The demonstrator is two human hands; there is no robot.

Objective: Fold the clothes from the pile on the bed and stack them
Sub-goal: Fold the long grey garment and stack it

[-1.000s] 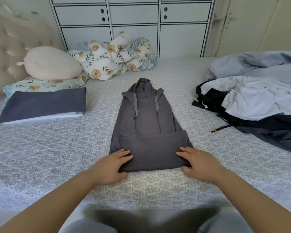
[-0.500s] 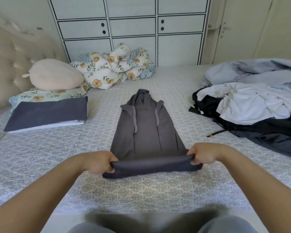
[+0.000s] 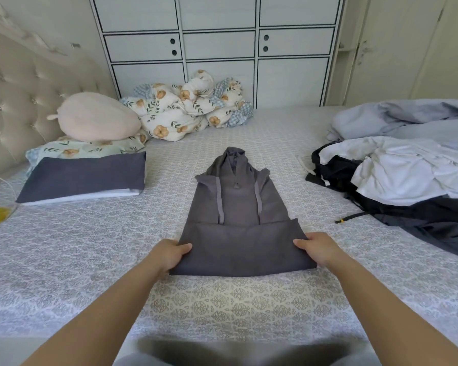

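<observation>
The grey hoodie [image 3: 238, 220] lies flat in the middle of the bed [image 3: 90, 260], sleeves tucked in and its near part doubled up, evidently to shorten it for stacking. The left hand [image 3: 169, 253] and right hand [image 3: 319, 248] each grip a side of that doubled part, thumbs on top, fingers hidden beneath. Its long axis runs straight away from the person, hood pointing toward the cupboards [image 3: 222, 46]; unfolded clothes [image 3: 407, 175] lie well apart, right.

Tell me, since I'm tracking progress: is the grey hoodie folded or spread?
Partly folded: the grey hoodie has its hem doubled up, hood still extended.
</observation>
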